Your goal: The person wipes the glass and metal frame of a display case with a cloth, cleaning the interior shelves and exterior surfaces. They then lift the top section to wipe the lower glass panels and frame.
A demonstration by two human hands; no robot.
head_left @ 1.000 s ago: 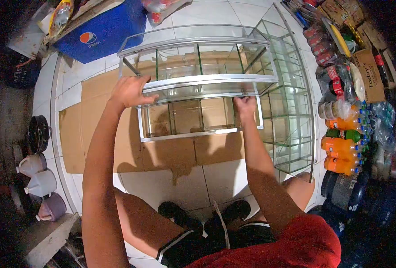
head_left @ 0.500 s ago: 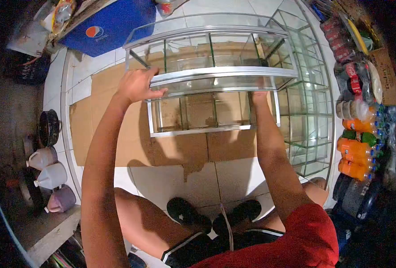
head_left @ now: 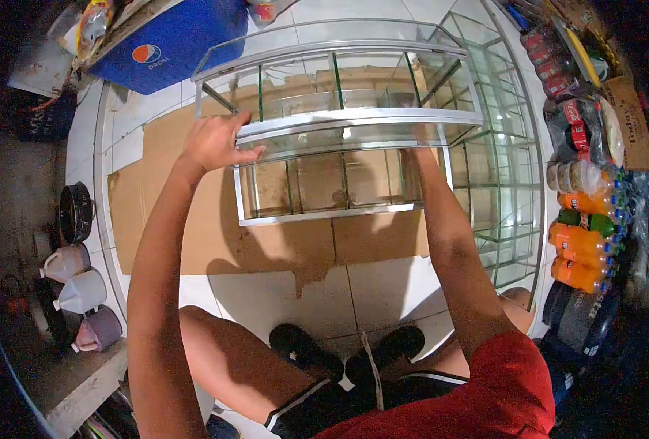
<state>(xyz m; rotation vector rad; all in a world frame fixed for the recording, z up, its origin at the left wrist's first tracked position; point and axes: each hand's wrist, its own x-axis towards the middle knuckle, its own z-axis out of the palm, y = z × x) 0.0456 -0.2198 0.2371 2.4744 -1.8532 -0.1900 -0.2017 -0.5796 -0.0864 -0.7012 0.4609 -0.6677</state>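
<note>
A glass display case with an aluminium frame and several compartments stands in front of me on flattened cardboard. My left hand grips the left end of its front top rail. My right hand holds the frame at the right end, partly hidden behind the rail and glass. Both arms are stretched out forward.
A second glass shelf unit stands at the right. Soda bottles and boxes line the right side. A blue Pepsi cooler sits at the back left. Jugs and a black pot stand at the left. My sandalled feet are below.
The case and both hands shifted slightly left in view; the grip on the rail is unchanged.
</note>
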